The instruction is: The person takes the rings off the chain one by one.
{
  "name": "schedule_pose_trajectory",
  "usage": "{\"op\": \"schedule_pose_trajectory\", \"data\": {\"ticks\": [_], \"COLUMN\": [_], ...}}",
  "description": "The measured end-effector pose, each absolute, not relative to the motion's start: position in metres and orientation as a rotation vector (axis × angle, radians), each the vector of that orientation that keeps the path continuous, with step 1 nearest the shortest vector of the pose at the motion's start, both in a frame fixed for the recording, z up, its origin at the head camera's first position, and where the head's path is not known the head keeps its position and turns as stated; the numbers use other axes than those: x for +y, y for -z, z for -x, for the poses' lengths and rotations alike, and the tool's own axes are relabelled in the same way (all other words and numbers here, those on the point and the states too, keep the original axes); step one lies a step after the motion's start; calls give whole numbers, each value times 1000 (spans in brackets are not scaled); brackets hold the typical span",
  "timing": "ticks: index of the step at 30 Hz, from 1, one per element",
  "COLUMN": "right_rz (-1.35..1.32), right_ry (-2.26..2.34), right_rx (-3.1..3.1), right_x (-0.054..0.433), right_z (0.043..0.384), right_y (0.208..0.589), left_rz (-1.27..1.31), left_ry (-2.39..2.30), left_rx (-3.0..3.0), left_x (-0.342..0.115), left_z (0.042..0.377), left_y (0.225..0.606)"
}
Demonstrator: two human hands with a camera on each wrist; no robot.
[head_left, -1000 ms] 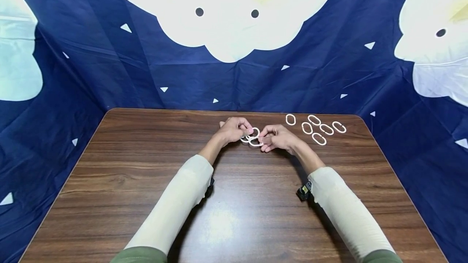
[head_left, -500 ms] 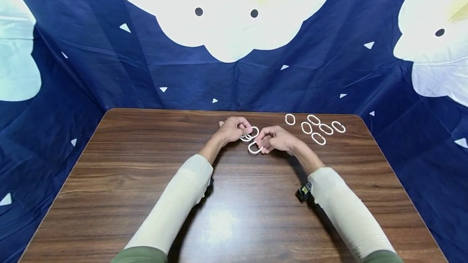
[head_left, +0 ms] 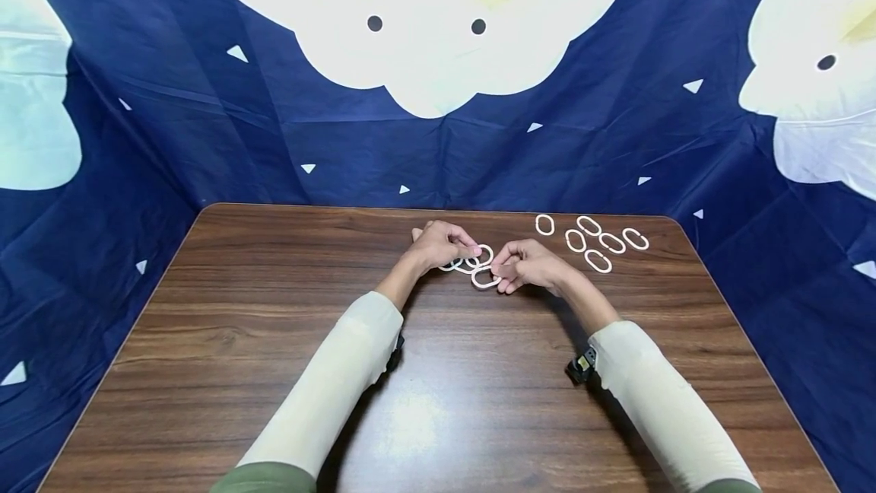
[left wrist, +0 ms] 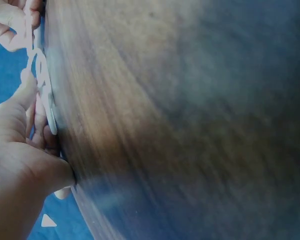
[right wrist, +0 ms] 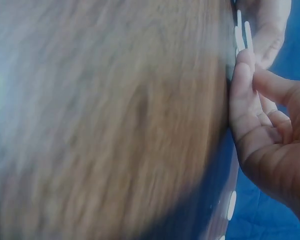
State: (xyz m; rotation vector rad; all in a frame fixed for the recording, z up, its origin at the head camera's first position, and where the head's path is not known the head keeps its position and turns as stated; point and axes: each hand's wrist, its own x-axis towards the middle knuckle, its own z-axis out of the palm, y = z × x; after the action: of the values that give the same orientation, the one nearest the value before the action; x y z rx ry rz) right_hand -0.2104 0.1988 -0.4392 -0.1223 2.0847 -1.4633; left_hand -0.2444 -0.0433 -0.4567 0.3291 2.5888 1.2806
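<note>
Several white oval chain links lie between my hands at the back middle of the table. In the head view my left hand (head_left: 443, 244) pinches one link (head_left: 485, 247) at its left end. My right hand (head_left: 534, 265) pinches another link (head_left: 483, 285) by its right end, just nearer to me. More white links (head_left: 448, 267) trail under the left fingers, overlapping like a short chain; which ones are joined I cannot tell. The left wrist view has the links (left wrist: 52, 112) edge-on beside the left thumb. From the right wrist, thin link edges (right wrist: 248, 35) stick out past my right fingertips.
A loose group of separate white links (head_left: 598, 261) lies at the back right of the brown wooden table (head_left: 274, 341). One link (head_left: 544, 224) sits a little apart, closer to my right hand. A dark blue curtain (head_left: 438, 158) with cloud shapes hangs behind the table.
The right hand's link came toward me, away from the link in my left hand. Since then both hands have shifted slightly right, and more links show under my left hand.
</note>
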Motion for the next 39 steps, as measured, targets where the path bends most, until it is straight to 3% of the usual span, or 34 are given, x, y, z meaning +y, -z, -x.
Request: {"op": "schedule_pose_trajectory", "data": {"ticks": [13, 39], "right_rz": [12, -396], "right_ry": [1572, 1697], "right_rx": [2066, 2162], "right_x": [232, 302], "right_z": [206, 204], "right_y": [441, 434], "left_rz": [-367, -459], "left_ry": [-1357, -1378], "left_rx": [2520, 2334], "left_x": [-51, -73], "left_z": [258, 249], "left_y": [470, 456]}}
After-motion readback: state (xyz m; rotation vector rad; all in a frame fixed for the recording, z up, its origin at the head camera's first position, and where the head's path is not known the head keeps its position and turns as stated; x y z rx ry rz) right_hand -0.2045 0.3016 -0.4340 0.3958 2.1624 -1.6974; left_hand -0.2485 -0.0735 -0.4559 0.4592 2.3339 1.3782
